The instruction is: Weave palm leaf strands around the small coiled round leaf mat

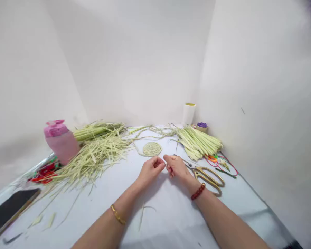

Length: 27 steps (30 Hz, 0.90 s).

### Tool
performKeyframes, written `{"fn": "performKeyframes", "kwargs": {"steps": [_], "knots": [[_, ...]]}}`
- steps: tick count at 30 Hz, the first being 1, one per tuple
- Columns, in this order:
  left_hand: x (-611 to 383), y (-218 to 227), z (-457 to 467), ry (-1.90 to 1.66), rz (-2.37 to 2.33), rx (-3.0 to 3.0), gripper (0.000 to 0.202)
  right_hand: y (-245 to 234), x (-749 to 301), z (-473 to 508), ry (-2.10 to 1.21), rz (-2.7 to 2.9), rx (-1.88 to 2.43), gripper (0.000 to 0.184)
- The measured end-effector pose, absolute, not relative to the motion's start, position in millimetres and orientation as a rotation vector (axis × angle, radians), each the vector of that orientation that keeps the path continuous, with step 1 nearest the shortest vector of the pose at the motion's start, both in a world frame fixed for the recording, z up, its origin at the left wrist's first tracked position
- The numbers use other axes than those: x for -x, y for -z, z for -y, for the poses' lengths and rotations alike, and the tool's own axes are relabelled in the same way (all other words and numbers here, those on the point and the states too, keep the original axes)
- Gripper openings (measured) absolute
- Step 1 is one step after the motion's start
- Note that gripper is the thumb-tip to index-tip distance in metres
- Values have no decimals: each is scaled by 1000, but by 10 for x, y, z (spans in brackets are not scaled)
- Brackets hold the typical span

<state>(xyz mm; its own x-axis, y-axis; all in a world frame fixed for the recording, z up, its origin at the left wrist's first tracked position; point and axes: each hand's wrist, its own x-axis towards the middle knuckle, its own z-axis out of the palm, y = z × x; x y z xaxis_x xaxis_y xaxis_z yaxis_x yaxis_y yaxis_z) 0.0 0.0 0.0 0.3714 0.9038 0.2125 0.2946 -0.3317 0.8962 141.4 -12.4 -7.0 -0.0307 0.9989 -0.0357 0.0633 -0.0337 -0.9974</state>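
My left hand (150, 172) and my right hand (176, 166) meet above a white-covered table (166, 214), fingertips almost touching and curled closed. Nothing shows between the fingers, though a very thin strand could be hidden. Just beyond them lies a flat coiled palm-leaf disc (152, 149), with a strand trailing from it towards the back. Gold-handled scissors (207, 178) lie close to my right hand. A heap of shredded palm strips (93, 159) spreads to the left, and a bundle of green palm strips (197, 141) lies to the right.
A pink bottle (60, 141) stands behind the heap, beside uncut palm leaves (95, 131). A white roll (189, 113) and a small bowl with purple contents (202, 127) stand in the far corner. Coloured cords (219, 163) lie right, a dark tablet (10, 211) front left. White walls surround the table.
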Motion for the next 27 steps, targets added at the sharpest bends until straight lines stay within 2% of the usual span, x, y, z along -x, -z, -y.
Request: {"fn": "performKeyframes", "kwargs": {"steps": [4, 11, 18, 23, 27], "knots": [[38, -16, 6, -952, -1035, -1823, 21, 64, -1419, 120, -1150, 1304, 1132, 41], [62, -11, -4, -934, -1037, -1685, 22, -52, -1405, 232, -927, 1510, 1140, 14], [50, 18, 18, -896, -1011, -1662, 31, 60, -1397, 188, -452, 1721, 1260, 27], [43, 20, 26, -910, -893, -1608, 37, 40, -1430, 174, -558, 1604, 1282, 32], [42, -12, 13, -933, -891, -1475, 34, 16, -1485, 152, -603, 1511, 1213, 21]]}}
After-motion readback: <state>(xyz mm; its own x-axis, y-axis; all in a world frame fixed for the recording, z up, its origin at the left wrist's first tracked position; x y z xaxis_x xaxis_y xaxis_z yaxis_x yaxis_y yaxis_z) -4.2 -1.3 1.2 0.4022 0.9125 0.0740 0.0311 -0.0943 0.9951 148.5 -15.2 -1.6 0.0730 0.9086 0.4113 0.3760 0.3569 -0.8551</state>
